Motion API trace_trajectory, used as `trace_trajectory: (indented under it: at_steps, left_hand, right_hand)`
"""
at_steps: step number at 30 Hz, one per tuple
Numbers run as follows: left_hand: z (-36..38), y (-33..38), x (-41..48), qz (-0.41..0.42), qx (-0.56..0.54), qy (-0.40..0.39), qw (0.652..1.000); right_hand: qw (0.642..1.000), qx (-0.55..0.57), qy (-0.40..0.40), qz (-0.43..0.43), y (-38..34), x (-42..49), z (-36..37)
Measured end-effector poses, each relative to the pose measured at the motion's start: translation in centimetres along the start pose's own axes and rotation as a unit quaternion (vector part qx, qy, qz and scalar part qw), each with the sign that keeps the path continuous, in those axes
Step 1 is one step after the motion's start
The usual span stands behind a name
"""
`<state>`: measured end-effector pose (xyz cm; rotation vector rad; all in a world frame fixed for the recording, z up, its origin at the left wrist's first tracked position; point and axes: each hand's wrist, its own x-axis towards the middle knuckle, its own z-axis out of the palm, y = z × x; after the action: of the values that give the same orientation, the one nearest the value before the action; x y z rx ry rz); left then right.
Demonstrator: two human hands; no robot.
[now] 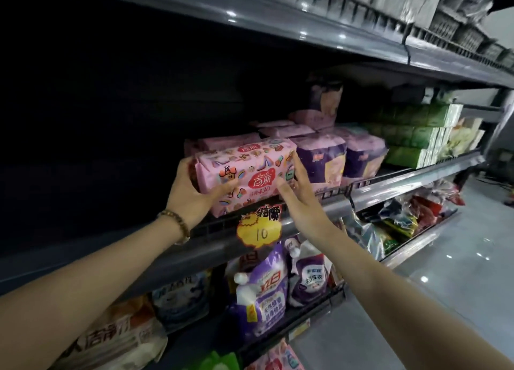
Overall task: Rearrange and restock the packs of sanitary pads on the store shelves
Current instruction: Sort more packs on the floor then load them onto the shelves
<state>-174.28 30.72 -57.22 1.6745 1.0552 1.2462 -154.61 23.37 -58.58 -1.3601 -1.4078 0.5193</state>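
Head view shows me the pink pack lying lengthwise along the shelf edge, my left hand gripping its left end, my right hand spread loosely against its right end.

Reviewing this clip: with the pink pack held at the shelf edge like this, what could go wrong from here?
1. The pink patterned plastic pack sits at the dark shelf's front lip; the left hand grips its end while the right hand looks open, so it could tip forward.
2. Sliding it right may shove the purple packs out of line.
3. The yellow starburst price tag below could get knocked.
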Motion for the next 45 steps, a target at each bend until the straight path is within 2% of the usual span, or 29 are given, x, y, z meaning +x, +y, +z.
trace_trajectory:
  at_steps: [3,6,8,10,13,15,18,23,27,30,31,34,36,38,40,43,45]
  left_hand:
    - [0.7,-1.6,1.4,0.004,0.047,-0.042,0.998]
    - [1.4,-3.0,2.3,0.002,0.11,-0.108,0.988]
    - [1.5,-3.6,2.5,0.0,0.151,-0.14,0.979]
    - [1.5,-3.8,2.3,0.017,0.218,-0.117,0.969]
    - [1.7,-4.0,1.9,0.106,0.296,-0.04,0.948]
    - [1.8,-4.2,2.0,0.128,0.293,-0.043,0.947]
    - [2.0,-4.3,2.4,0.115,0.281,-0.056,0.951]
    - [2.2,-4.6,3.1,0.107,0.346,-0.073,0.929]
    - [2.1,-4.4,2.4,0.092,0.345,-0.08,0.931]
    - [2.5,-4.0,0.0,0.188,0.34,-0.011,0.921]
    - [2.6,-3.7,-1.3,0.234,0.321,-0.01,0.918]
    - [3.6,-3.5,-6.1,0.316,0.275,-0.093,0.903]
    - [4.6,-4.2,-8.9,0.306,0.266,-0.184,0.895]
    - [6.1,-5.6,-10.9,0.253,0.298,-0.276,0.878]
    - [7.8,-7.6,-11.7,0.162,0.349,-0.36,0.85]
    - [9.9,-10.9,-11.8,0.034,0.396,-0.444,0.803]
    - [10.9,-13.4,-11.7,-0.007,0.421,-0.461,0.781]
  right_hand:
    - [0.995,-0.088,-0.023,0.045,2.3,1.3,0.2]
    - [0.963,-0.244,-0.049,0.107,4.3,2.1,0.4]
    - [0.95,-0.289,-0.045,0.106,4.7,2.0,0.8]
    - [0.945,-0.319,-0.032,0.073,4.8,1.7,1.3]
    - [0.933,-0.359,-0.036,0.003,5.0,2.0,1.5]
    - [0.927,-0.37,-0.054,-0.001,5.0,2.4,1.6]
    - [0.922,-0.381,-0.064,0.028,5.1,3.1,1.7]
    - [0.915,-0.388,-0.09,0.068,4.7,4.1,1.5]
    - [0.928,-0.362,-0.081,0.027,4.1,1.9,0.3]
    - [0.944,-0.327,-0.043,-0.015,4.1,-2.3,-0.9]
    - [0.945,-0.325,-0.034,-0.01,4.3,-3.8,-1.4]
    - [0.951,-0.305,-0.032,0.029,6.1,-8.3,-2.8]
    - [0.965,-0.252,-0.022,0.07,8.1,-11.0,-3.2]
    - [0.973,-0.2,-0.012,0.117,10.5,-13.2,-3.2]
    - [0.967,-0.153,-0.027,0.2,13.1,-15.0,-2.8]
    - [0.933,-0.089,-0.051,0.345,17.6,-17.2,-1.9]
    - [0.901,-0.074,-0.077,0.421,20.4,-18.4,-1.2]
